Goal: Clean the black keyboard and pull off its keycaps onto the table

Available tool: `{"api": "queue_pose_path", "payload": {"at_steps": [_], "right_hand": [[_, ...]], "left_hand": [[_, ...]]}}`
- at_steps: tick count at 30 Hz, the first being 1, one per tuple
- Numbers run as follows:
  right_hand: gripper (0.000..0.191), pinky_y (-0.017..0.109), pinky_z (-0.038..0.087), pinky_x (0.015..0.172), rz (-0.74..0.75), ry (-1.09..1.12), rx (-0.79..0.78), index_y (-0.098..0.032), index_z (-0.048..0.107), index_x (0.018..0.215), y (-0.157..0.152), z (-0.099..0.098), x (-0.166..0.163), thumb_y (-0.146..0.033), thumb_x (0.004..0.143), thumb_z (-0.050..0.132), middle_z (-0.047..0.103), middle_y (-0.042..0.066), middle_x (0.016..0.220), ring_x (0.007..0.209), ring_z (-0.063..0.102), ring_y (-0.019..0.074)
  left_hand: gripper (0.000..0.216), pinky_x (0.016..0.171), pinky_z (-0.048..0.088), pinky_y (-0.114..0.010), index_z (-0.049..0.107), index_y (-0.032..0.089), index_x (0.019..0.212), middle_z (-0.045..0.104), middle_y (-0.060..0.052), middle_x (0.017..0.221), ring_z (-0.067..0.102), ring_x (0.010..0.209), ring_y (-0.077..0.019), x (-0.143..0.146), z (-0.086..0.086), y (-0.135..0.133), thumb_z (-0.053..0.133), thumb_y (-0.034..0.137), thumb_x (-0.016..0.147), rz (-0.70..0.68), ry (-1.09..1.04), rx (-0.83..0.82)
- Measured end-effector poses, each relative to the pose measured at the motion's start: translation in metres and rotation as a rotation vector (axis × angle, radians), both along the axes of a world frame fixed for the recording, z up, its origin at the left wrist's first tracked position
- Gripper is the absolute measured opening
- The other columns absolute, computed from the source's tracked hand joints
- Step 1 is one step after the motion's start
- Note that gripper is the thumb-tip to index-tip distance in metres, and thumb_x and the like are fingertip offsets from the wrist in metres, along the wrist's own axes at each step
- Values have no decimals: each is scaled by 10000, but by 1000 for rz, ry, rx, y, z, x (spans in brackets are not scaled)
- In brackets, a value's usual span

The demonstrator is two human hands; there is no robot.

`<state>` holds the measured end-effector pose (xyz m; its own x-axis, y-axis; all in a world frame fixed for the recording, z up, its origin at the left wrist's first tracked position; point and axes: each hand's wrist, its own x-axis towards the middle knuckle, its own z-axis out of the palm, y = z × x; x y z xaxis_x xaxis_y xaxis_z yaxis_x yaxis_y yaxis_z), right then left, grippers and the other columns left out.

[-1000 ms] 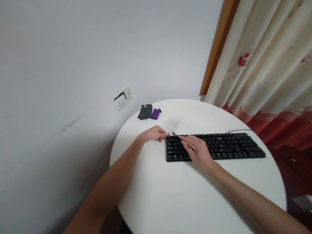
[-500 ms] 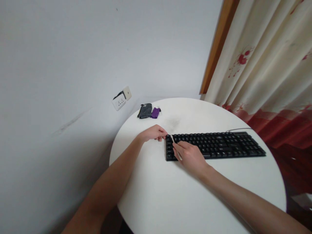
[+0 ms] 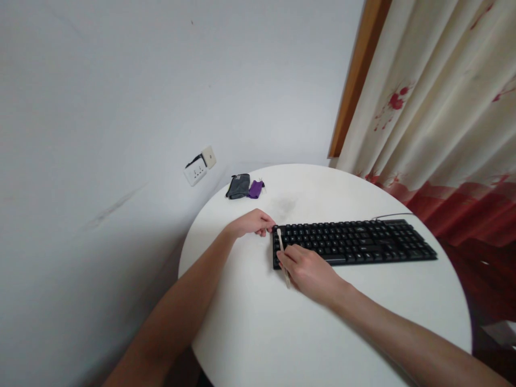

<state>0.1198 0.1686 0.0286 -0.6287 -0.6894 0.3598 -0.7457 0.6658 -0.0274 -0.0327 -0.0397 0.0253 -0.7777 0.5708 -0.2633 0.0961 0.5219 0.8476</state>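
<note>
A black keyboard [image 3: 346,243] lies flat on the round white table [image 3: 250,322], its left end closest to me. My left hand [image 3: 256,221] pinches the keyboard's far left corner between thumb and fingers. In my right hand [image 3: 304,266] is a pale toothbrush [image 3: 281,242], gripped by its handle. The brush's head rests over the keys at the left end, and the handle's end sticks out below my fingers past the keyboard's near edge.
Beyond my left hand lie a folded dark grey cloth [image 3: 238,186] and a purple cloth [image 3: 256,189]. A wall socket [image 3: 195,172] is on the wall at left. The keyboard's cable [image 3: 393,215] runs along its far right side. Curtains [image 3: 443,107] hang at right.
My right hand has drawn the toothbrush slightly left and toward me, so its head sits lower on the keys. My left hand keeps its hold on the keyboard corner.
</note>
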Motion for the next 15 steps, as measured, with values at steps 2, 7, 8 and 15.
{"api": "queue_pose_path", "payload": {"at_steps": [2,7,8,15], "right_hand": [[168,313,471,660,2,-11,15,-114,631,1035,3,2,2,-103,925,504,619,91,868,751,556,200],[210,292,446,672,15,-108,4,-116,650,1057,24,7,-2,-87,924,491,599,84,861,773,546,191],[217,286,438,669,30,-134,-7,-121,659,1056,29,9,-5,-95,932,483,596,79,846,766,547,185],[201,247,417,664,183,-390,-133,-152,698,1016,52,20,-15,-124,910,530,632,62,832,729,589,152]], "left_hand": [[387,514,380,-229,743,98,876,690,-74,781,559,563,-111,1,1,1,675,451,733,9,-8,1],[428,510,380,-222,738,91,880,688,-73,771,557,560,-105,1,0,2,663,486,732,11,-7,-10],[421,509,379,-221,738,90,878,689,-74,773,558,559,-105,1,0,2,656,478,737,9,-4,-12],[366,501,378,-217,740,91,878,692,-69,764,565,552,-107,1,1,2,651,417,738,18,-15,-18]]}}
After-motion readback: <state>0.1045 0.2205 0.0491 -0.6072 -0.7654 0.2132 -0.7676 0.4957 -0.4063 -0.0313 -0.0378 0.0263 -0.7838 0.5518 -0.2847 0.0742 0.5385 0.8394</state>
